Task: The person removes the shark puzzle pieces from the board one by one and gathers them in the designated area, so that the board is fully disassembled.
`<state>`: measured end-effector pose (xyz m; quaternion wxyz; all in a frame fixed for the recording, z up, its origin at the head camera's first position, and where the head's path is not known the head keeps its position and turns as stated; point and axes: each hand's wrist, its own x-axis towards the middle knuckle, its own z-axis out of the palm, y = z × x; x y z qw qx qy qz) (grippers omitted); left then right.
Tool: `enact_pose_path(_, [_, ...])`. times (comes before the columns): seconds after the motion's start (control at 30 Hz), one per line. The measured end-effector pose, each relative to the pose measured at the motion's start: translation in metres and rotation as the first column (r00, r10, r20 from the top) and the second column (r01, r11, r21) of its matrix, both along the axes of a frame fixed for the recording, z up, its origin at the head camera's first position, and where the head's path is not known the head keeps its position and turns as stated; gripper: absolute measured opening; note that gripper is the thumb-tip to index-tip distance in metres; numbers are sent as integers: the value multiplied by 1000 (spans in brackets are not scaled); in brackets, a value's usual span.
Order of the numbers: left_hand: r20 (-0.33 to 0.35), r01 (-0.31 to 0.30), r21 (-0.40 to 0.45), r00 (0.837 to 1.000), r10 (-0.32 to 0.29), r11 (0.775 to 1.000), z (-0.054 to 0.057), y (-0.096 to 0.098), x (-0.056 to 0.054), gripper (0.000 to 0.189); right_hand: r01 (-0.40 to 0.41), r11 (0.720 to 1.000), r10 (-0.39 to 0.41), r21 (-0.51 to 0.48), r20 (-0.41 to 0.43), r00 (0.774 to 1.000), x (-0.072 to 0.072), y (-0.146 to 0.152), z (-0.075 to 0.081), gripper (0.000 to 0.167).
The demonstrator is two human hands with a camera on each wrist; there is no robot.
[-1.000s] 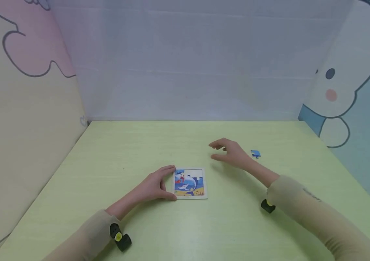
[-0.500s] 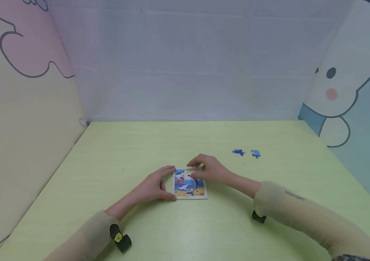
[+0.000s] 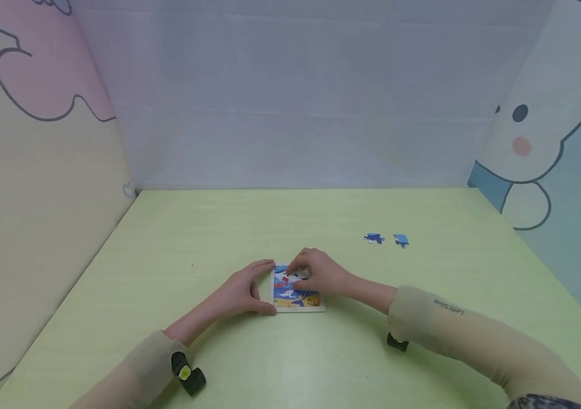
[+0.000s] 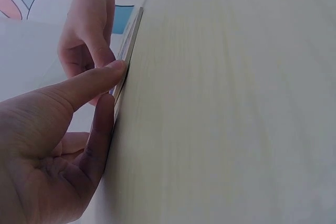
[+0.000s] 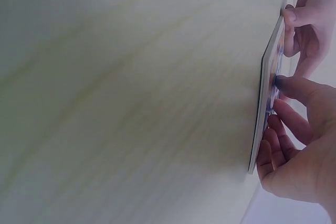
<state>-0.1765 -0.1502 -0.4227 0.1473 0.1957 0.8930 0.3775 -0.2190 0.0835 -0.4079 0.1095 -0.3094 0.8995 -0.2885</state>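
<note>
A small square jigsaw puzzle (image 3: 284, 295) in a white frame lies on the table, with sea-animal artwork on its pieces. My left hand (image 3: 239, 292) grips the frame's left side, thumb at the near corner and fingertips at the far one. Over the middle of the picture, my right hand (image 3: 323, 272) pinches a puzzle piece between thumb and fingers; most of that piece is hidden under them. In the right wrist view, the right thumb (image 5: 299, 87) and forefinger meet the puzzle's face, other fingers curled close to the frame's edge.
Two loose blue puzzle pieces, one darker (image 3: 374, 238) and one lighter (image 3: 401, 241), lie farther back on the right of the pale yellow-green table (image 3: 270, 221). A white curtain (image 3: 290, 96) hangs behind the table, and cartoon-printed walls stand at both sides.
My right hand has come left and down from beside the loose pieces onto the puzzle, its fingers closing there. The darker loose piece came into view behind it. My left hand stays put.
</note>
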Motion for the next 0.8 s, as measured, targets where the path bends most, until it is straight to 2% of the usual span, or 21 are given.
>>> enact_pose_path(0.4, [6,-2,-18,1000,2,1000,-2,5,-3,96,29,1000,-29,0,25,999,2,3,2,19])
enact_pose_path(0.8, [8,3,-23,1000,-3,1000,-1,5,-3,96,-20,1000,19,-19,-13,1000,-5,5,-1,17])
